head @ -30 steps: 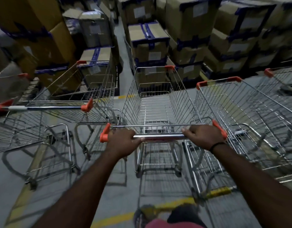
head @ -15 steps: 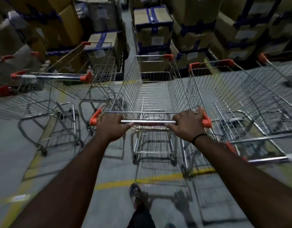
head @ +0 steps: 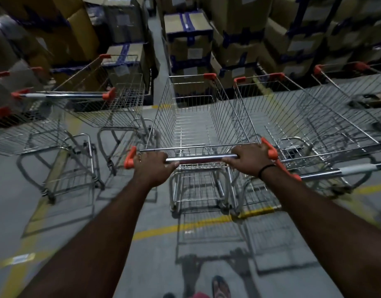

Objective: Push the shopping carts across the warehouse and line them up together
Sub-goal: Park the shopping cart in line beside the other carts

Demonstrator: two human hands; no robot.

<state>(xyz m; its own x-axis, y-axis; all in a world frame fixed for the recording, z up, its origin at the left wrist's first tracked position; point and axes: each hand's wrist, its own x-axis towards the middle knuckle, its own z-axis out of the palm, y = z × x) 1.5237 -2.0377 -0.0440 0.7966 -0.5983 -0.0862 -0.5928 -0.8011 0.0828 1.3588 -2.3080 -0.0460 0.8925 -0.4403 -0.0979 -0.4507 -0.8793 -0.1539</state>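
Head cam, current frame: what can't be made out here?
- Head view: fingertips of the left hand and right hand, curled under the handle bar and hidden by the hands' backs.
- Head view: labels on the boxes, too blurred and small to read.
- Head view: leftmost cart and rightmost cart, cut off by the frame edges.
- Head view: whether the pushed cart touches the cart on its right; their wires overlap.

A warehouse: stacked taped cartons (head: 189, 39), concrete floor (head: 56, 222) with yellow lines (head: 176, 227).
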